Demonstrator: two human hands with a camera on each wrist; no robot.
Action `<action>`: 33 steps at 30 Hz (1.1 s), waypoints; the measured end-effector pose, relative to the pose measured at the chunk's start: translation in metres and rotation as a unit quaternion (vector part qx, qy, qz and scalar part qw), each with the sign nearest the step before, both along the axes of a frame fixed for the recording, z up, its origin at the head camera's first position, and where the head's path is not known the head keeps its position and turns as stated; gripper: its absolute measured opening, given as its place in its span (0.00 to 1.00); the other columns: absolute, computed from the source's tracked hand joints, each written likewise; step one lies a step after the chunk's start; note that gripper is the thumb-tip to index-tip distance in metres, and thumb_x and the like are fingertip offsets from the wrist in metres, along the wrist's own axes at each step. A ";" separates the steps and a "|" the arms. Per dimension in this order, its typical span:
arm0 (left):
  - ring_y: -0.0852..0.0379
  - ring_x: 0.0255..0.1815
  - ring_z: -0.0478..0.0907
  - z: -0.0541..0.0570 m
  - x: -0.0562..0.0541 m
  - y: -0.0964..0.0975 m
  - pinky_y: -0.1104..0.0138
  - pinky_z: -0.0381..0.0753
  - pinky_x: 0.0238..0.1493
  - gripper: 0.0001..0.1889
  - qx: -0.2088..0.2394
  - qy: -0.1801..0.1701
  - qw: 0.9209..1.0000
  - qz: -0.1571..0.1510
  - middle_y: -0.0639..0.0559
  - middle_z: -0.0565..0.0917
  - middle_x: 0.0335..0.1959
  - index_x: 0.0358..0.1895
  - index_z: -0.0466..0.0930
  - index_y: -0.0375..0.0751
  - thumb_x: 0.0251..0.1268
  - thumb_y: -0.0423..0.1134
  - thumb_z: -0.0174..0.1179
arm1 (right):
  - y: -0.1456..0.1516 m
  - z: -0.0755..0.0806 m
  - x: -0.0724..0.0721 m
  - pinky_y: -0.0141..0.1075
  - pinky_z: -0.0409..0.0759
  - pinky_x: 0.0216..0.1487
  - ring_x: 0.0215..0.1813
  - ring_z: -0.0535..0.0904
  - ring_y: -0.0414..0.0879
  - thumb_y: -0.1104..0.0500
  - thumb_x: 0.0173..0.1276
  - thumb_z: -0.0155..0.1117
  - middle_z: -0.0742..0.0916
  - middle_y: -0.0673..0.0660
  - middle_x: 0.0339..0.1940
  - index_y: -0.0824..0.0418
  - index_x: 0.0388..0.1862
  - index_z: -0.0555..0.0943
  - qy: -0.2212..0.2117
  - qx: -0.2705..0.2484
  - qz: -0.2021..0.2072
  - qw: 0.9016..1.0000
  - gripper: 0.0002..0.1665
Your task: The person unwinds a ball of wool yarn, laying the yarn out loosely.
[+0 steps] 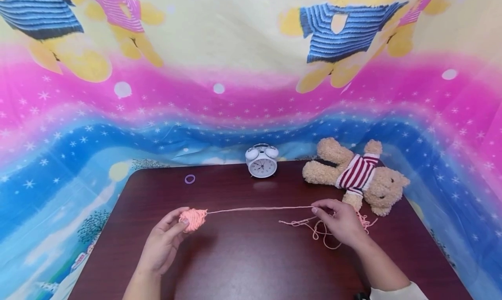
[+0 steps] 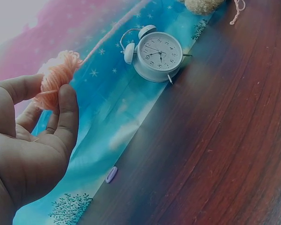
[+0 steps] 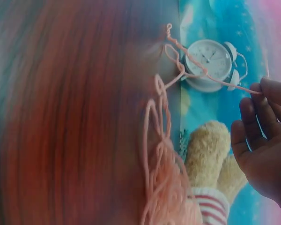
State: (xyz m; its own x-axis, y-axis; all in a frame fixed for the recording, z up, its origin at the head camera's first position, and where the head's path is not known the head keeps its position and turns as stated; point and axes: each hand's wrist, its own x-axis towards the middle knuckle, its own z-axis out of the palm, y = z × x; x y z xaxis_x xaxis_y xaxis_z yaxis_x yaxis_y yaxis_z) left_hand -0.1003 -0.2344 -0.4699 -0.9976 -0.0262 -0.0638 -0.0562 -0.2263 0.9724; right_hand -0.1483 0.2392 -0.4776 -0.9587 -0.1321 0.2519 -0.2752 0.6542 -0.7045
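Perhaps a corner of a home, though cartoon-printed cloth (image 1: 219,52) fills the background: a teddy bear (image 1: 357,174) lies beyond the right hand (image 1: 342,222), a twin-bell alarm clock (image 1: 262,164) farther left, on a wood-grain tabletop (image 1: 255,261).

Yarn ball (image 1: 194,221): is showing matt, fuzzy fibre. Loose yarn (image 3: 166,187): is displaying twisted, matt strands. Tabletop (image 1: 251,261): is presenting smooth wood grain, reflecting light with a glossy sheen. Alarm clock (image 1: 262,160): is bearing a smooth finish, metal or plastic uncertain. Toy bear (image 1: 386,189): is showing rough, curly plush. Backdrop (image 1: 235,43): is hanging in creased cloth.
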 end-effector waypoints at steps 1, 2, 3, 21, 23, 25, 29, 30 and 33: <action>0.61 0.46 0.83 0.000 0.000 0.000 0.65 0.86 0.50 0.17 0.001 0.000 1.000 0.000 0.53 0.84 0.48 0.64 0.77 0.38 0.76 0.31 0.60 | 0.003 0.000 0.001 0.34 0.81 0.38 0.37 0.83 0.38 0.51 0.73 0.71 0.91 0.45 0.42 0.49 0.47 0.90 -0.005 -0.003 -0.002 1.000 0.08; 0.61 0.45 0.83 0.001 0.000 -0.001 0.65 0.86 0.50 0.17 0.001 0.000 1.000 0.001 0.54 0.83 0.48 0.64 0.77 0.38 0.76 0.31 0.60 | 0.006 0.000 0.002 0.33 0.80 0.36 0.35 0.82 0.38 0.51 0.73 0.71 0.91 0.45 0.42 0.49 0.48 0.90 -0.007 -0.005 -0.004 1.000 0.08; 0.61 0.45 0.83 0.001 0.001 -0.001 0.65 0.86 0.49 0.17 0.000 0.000 1.000 0.002 0.54 0.83 0.47 0.64 0.77 0.38 0.76 0.31 0.60 | 0.009 0.000 0.003 0.33 0.79 0.35 0.34 0.82 0.38 0.51 0.74 0.70 0.91 0.45 0.41 0.49 0.48 0.90 -0.007 -0.005 -0.005 1.000 0.08; 0.62 0.45 0.83 0.004 0.006 -0.018 0.66 0.86 0.50 0.16 -0.002 0.009 1.000 0.014 0.54 0.83 0.48 0.64 0.78 0.40 0.77 0.30 0.59 | 0.063 0.010 0.013 0.36 0.75 0.22 0.21 0.76 0.40 0.46 0.77 0.66 0.91 0.54 0.37 0.54 0.54 0.88 -0.042 0.022 -0.061 0.997 0.16; 0.62 0.45 0.83 0.004 0.006 -0.020 0.66 0.86 0.50 0.16 -0.002 0.009 1.000 0.014 0.54 0.83 0.48 0.63 0.78 0.41 0.77 0.30 0.59 | 0.068 0.011 0.014 0.36 0.73 0.19 0.19 0.77 0.41 0.47 0.77 0.66 0.91 0.56 0.37 0.55 0.55 0.87 -0.041 0.020 -0.061 0.997 0.16; 0.62 0.45 0.83 0.005 0.007 -0.021 0.66 0.86 0.50 0.16 -0.003 0.009 1.000 0.014 0.54 0.83 0.48 0.64 0.79 0.41 0.77 0.30 0.59 | 0.072 0.010 0.015 0.36 0.72 0.17 0.18 0.78 0.43 0.48 0.77 0.66 0.90 0.57 0.34 0.55 0.55 0.87 -0.042 0.020 -0.063 0.997 0.17; 0.62 0.45 0.83 0.005 0.009 -0.023 0.66 0.86 0.50 0.16 0.001 0.012 1.000 0.014 0.54 0.83 0.48 0.63 0.79 0.41 0.77 0.30 0.58 | 0.081 0.008 0.016 0.35 0.74 0.19 0.22 0.82 0.45 0.48 0.76 0.67 0.91 0.57 0.35 0.55 0.54 0.88 -0.034 0.027 -0.067 0.997 0.16; 0.62 0.45 0.83 0.005 0.009 -0.023 0.66 0.86 0.50 0.16 0.002 0.012 1.000 0.014 0.54 0.83 0.48 0.63 0.79 0.42 0.77 0.29 0.58 | 0.083 0.008 0.016 0.35 0.75 0.20 0.23 0.83 0.45 0.48 0.76 0.67 0.91 0.57 0.35 0.55 0.54 0.88 -0.033 0.029 -0.068 0.997 0.15; 0.62 0.44 0.83 0.005 0.010 -0.025 0.67 0.86 0.49 0.16 0.005 0.015 1.000 0.014 0.54 0.83 0.47 0.62 0.80 0.42 0.77 0.29 0.58 | 0.089 0.006 0.017 0.34 0.78 0.23 0.26 0.86 0.46 0.49 0.77 0.67 0.92 0.57 0.38 0.56 0.54 0.88 -0.029 0.034 -0.068 0.997 0.16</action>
